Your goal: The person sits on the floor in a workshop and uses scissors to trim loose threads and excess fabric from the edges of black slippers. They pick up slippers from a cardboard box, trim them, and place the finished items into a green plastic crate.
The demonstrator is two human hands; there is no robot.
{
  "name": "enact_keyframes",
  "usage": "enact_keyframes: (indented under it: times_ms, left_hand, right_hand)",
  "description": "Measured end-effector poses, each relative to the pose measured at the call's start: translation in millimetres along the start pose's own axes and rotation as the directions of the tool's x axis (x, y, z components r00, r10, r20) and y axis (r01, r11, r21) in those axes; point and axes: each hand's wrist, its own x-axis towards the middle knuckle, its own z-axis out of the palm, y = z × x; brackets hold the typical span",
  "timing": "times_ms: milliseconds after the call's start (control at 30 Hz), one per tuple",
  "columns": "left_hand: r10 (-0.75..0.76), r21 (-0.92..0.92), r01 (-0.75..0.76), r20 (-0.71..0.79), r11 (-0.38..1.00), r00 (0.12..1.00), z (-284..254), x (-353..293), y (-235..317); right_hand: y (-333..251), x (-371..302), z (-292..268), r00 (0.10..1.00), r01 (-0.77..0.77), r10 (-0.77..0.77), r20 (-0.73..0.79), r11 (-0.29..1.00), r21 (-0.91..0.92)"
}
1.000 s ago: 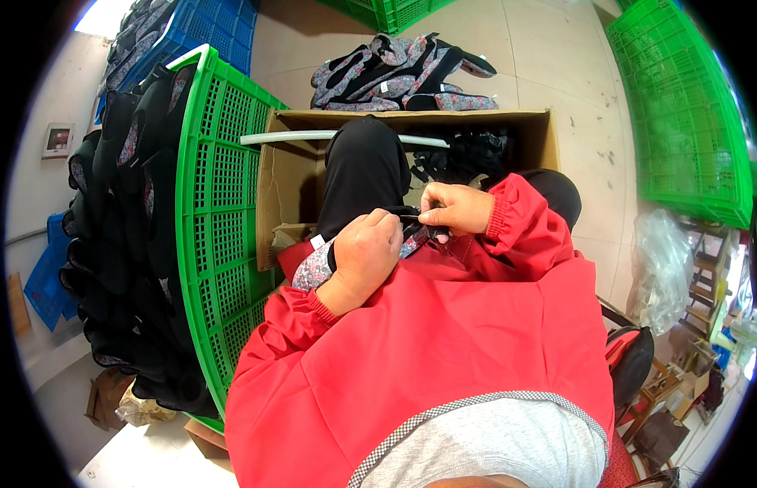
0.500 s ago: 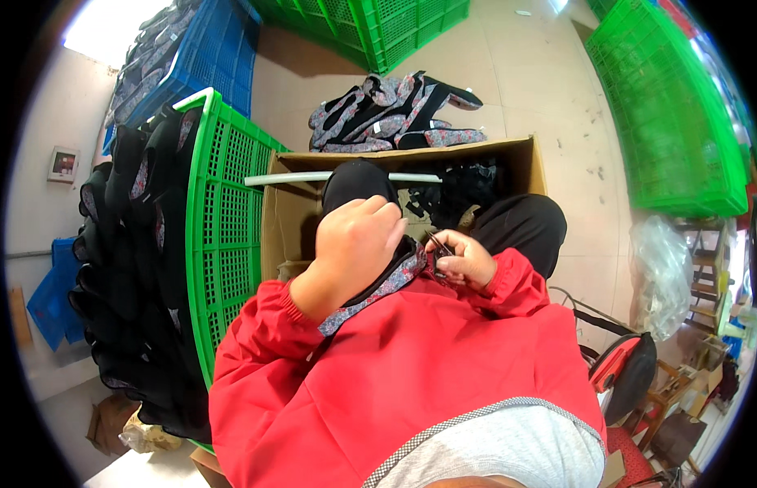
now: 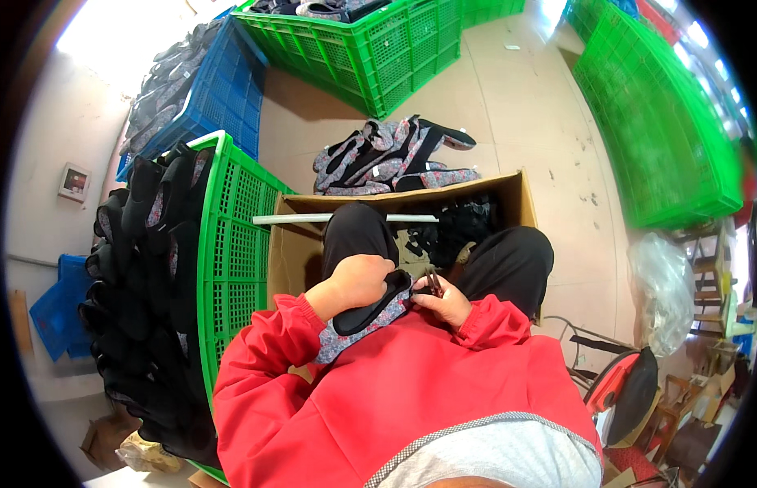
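Note:
My left hand [image 3: 362, 281] is closed on a floral cloth shoe [image 3: 370, 317] with a black inside, held low over my lap. The shoe's black opening faces up, and its grey-and-red patterned side runs along the red jacket. In my right hand [image 3: 448, 304] is a small pair of dark thread snips [image 3: 434, 284], pointing up and away. The fingertips of that hand sit right beside the shoe's far right end. Whether they touch the fabric I cannot tell.
A cardboard box [image 3: 525, 199] with black scraps [image 3: 460, 224] stands around my knees, a white tube [image 3: 293, 218] across it. More floral shoes [image 3: 394, 159] lie beyond. To the left, a green crate [image 3: 236, 244] adjoins stacked black shoes [image 3: 146, 301]. Another green crate [image 3: 651, 122] stands right.
The view has tilted, so the surroundings sit lower. My left hand has opened out the shoe's black mouth to view, and the snips now point more upright.

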Motion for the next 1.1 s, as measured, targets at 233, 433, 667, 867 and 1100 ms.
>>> enact_keyframes:
  times_ms: [233, 433, 667, 867, 1100]
  left_hand:
    - [-0.152, -0.268, -0.007, -0.570, 0.963, 0.807, -41, 9, 40]
    - [-0.205, -0.360, -0.084, -0.691, 0.929, 0.694, -49, -5, 59]
    - [0.084, 0.163, 0.093, -0.826, 0.982, 0.557, -55, 10, 55]
    - [0.114, 0.129, -0.015, -0.807, 0.991, 0.579, -39, 10, 44]
    - [-0.156, -0.465, -0.096, -0.474, 0.880, 0.867, -31, -18, 32]
  right_hand:
    - [-55, 43, 36, 0.807, 0.354, -0.526, -0.267, 0.794, -0.494]
    - [-99, 63, 34, 0.614, 0.601, -0.723, -0.318, 0.689, -0.406]
    - [-99, 54, 34, 0.574, 0.510, -0.819, -0.005, 0.363, -0.780]
    - [-109, 34, 25, 0.660, 0.470, -0.749, 0.055, 0.354, -0.808]
    - [-133, 14, 21, 0.767, 0.604, -0.508, 0.391, 0.367, -0.708]
